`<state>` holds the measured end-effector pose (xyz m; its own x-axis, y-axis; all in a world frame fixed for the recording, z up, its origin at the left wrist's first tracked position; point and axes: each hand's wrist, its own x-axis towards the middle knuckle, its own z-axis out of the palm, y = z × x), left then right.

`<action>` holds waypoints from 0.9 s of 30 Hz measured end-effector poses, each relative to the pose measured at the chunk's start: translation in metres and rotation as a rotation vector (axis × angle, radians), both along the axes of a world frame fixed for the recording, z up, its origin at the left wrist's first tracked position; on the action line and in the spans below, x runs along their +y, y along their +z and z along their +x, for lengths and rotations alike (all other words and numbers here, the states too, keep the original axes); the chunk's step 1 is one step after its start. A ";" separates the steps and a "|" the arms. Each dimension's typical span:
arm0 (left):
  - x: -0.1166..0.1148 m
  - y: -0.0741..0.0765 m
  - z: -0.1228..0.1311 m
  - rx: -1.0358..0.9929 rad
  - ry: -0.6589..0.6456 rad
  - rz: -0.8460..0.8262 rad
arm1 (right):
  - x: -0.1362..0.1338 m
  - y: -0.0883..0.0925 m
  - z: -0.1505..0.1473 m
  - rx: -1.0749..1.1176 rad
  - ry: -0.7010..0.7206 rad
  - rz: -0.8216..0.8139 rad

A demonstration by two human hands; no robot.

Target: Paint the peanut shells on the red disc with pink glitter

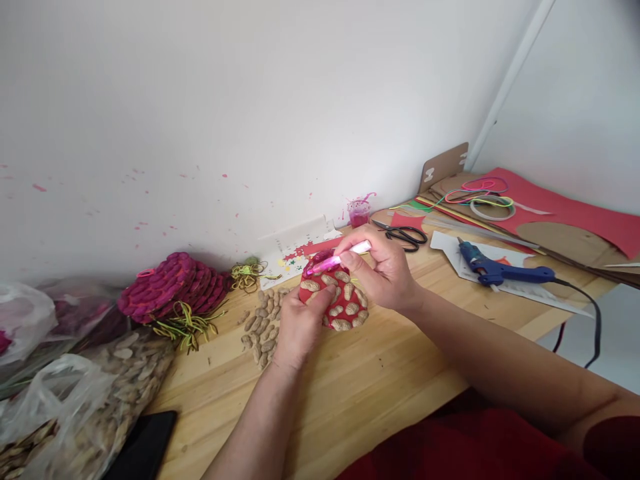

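Note:
In my left hand is a red disc covered with peanut shells, held tilted up from the table with the thumb across its face. My right hand pinches a white-handled paintbrush smeared with pink. The brush's lower end rests at the upper left of the disc, where the shells are wet with magenta paint; the rest are bare tan. Loose peanut shells lie left of my left hand. A clear cup of pink paint stands by the wall behind my hands.
At left are a stack of purple shell discs, plastic bags of shells and a black phone-like slab. Black scissors, a blue glue gun with its cord, tape and red paper lie at right.

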<state>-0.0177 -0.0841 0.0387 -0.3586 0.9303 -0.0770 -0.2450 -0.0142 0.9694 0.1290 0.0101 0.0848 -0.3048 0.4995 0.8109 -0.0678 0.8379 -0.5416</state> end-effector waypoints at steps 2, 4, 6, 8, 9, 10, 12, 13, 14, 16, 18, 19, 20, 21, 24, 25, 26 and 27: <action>0.000 -0.001 0.000 -0.017 -0.002 0.002 | 0.000 0.000 0.000 -0.008 -0.008 0.014; 0.001 -0.001 0.000 -0.030 -0.002 -0.008 | 0.001 0.000 0.000 0.003 -0.028 0.007; 0.001 -0.002 0.000 -0.029 0.000 -0.019 | 0.001 0.000 0.000 0.015 -0.029 0.000; 0.001 -0.003 0.000 -0.021 -0.003 -0.018 | 0.001 0.000 -0.001 0.014 -0.012 0.013; 0.001 -0.003 -0.001 -0.022 -0.005 -0.014 | 0.001 0.000 -0.001 0.009 -0.004 0.020; 0.001 -0.003 -0.001 -0.025 -0.007 -0.008 | 0.001 -0.001 -0.001 0.003 -0.005 0.023; 0.001 -0.004 -0.001 -0.030 -0.008 0.001 | 0.002 -0.001 -0.001 0.004 -0.034 0.012; 0.001 -0.004 -0.001 -0.028 -0.008 0.001 | 0.002 -0.001 0.000 0.010 -0.052 0.000; 0.001 -0.004 -0.001 -0.020 -0.009 0.001 | 0.002 -0.001 0.000 0.018 -0.063 -0.011; 0.001 -0.004 -0.001 0.010 -0.011 0.005 | 0.002 0.000 0.000 0.029 -0.057 -0.019; 0.002 -0.005 -0.001 0.043 -0.007 0.011 | 0.002 0.001 0.000 0.025 -0.026 -0.009; 0.002 -0.005 -0.002 0.055 -0.005 0.014 | 0.002 0.001 0.000 0.019 -0.018 0.000; 0.001 -0.006 -0.002 0.064 -0.005 0.016 | 0.001 0.002 0.000 0.016 -0.021 0.009; 0.001 -0.006 -0.002 0.074 -0.005 0.016 | 0.002 0.002 0.001 0.015 -0.033 0.016; 0.000 -0.006 -0.002 0.113 -0.001 0.007 | 0.002 0.002 0.001 0.025 -0.066 0.025; 0.000 -0.005 -0.002 0.126 0.002 0.008 | 0.002 0.002 0.001 0.027 -0.062 0.025; 0.000 -0.005 -0.002 0.135 0.004 0.012 | 0.002 0.003 0.001 0.027 -0.050 0.026; 0.000 -0.005 -0.002 0.140 0.005 0.017 | 0.002 0.003 0.002 0.023 -0.037 0.028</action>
